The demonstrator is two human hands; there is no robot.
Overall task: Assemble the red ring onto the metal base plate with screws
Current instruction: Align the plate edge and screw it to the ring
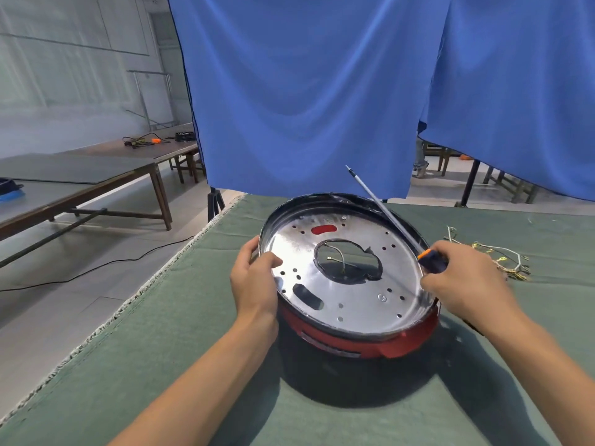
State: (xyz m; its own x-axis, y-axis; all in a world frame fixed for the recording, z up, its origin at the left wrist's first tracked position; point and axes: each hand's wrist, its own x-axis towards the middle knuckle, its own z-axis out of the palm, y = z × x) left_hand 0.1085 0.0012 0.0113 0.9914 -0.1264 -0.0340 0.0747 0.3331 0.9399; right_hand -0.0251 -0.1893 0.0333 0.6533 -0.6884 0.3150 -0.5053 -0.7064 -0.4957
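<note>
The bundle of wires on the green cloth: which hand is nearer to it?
Right. The right hand, gripping the screwdriver, sits just beside the bundle of wires. The left hand grips the metal base plate at its far rim.

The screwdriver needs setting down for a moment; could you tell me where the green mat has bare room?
The green mat is bare left of the metal base plate, out to its frayed edge, and in front between the forearms. Right of the plate is crowded: the wire bundle lies beyond the right hand holding the screwdriver. The left hand grips the rim.
</note>
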